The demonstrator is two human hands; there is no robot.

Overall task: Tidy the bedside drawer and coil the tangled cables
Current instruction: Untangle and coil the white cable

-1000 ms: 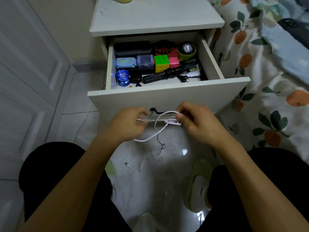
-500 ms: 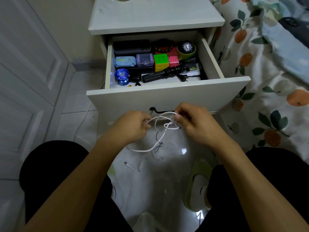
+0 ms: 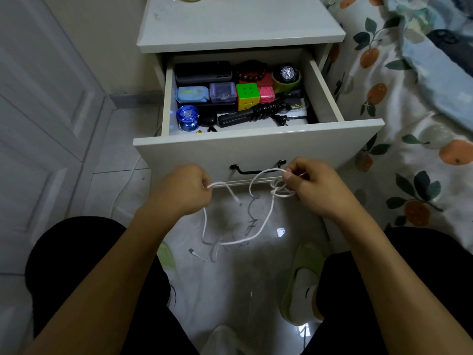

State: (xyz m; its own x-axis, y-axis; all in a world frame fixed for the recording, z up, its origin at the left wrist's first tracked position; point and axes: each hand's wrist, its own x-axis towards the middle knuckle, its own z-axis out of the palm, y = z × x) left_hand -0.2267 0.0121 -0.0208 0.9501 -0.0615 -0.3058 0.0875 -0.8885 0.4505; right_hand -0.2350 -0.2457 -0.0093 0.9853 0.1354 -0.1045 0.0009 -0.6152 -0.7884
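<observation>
A thin white cable [image 3: 263,221] stretches between my hands in front of the open bedside drawer [image 3: 256,149]. My left hand [image 3: 184,190] pinches one end of the strands. My right hand [image 3: 309,188] pinches a small knot of loops. A long slack loop hangs down toward the floor, and a short free end dangles near my left hand. Inside the drawer lie a coiled black power cord with its strip [image 3: 256,114], a colour cube [image 3: 247,96], a blue yo-yo [image 3: 188,117] and a watch [image 3: 288,73].
The nightstand top [image 3: 238,24] overhangs the drawer. A bed with a fruit-print sheet [image 3: 414,139] lies close on the right, white cupboard doors [image 3: 46,98] on the left. Another white cable end [image 3: 194,252] lies on the glossy floor between my knees, beside a green slipper [image 3: 302,283].
My hands have drawn apart, pulling the strands between them taut, and the hanging loop has dropped lower and wider.
</observation>
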